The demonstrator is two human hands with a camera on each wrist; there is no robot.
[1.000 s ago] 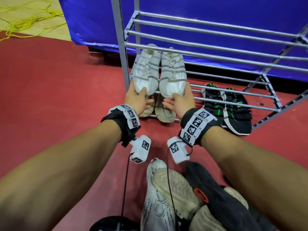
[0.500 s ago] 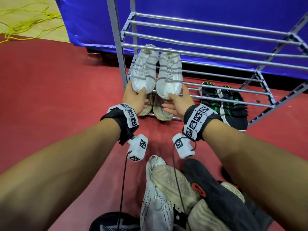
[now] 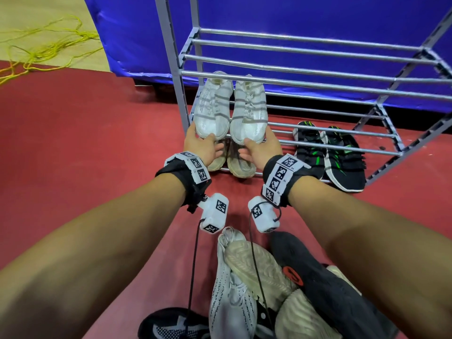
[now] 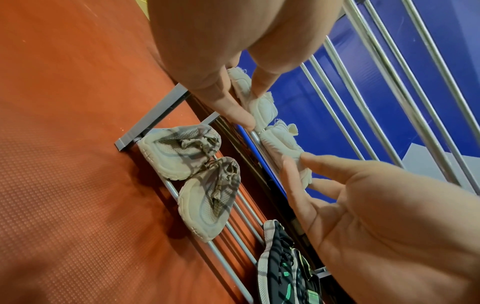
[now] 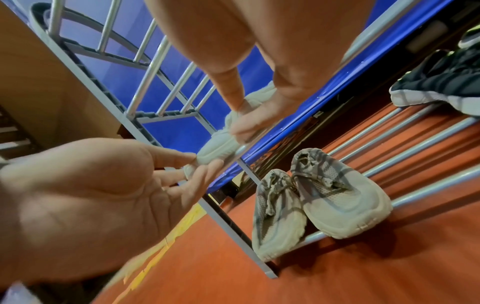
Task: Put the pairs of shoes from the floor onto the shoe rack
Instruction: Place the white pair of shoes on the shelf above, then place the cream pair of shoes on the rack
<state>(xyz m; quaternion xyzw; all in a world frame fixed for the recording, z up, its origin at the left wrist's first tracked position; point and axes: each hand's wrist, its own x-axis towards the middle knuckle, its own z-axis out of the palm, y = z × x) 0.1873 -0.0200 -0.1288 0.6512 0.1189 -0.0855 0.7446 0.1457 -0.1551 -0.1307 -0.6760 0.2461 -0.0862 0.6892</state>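
White sneakers (image 3: 212, 106), one pair: side by side at the left end of the shoe rack (image 3: 318, 81), on the tier above the bottom one, toes toward the person. Left hand (image 3: 200, 146) and right hand (image 3: 264, 148): each lightly pinches one toe, thumb on top, fingers beneath. Bottom tier: beige sneakers (image 3: 241, 165), black-and-green sneakers (image 3: 342, 162).

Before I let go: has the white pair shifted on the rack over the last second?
No. The white pair keeps the same small gap to the rack's left post and has not slid forward or back.
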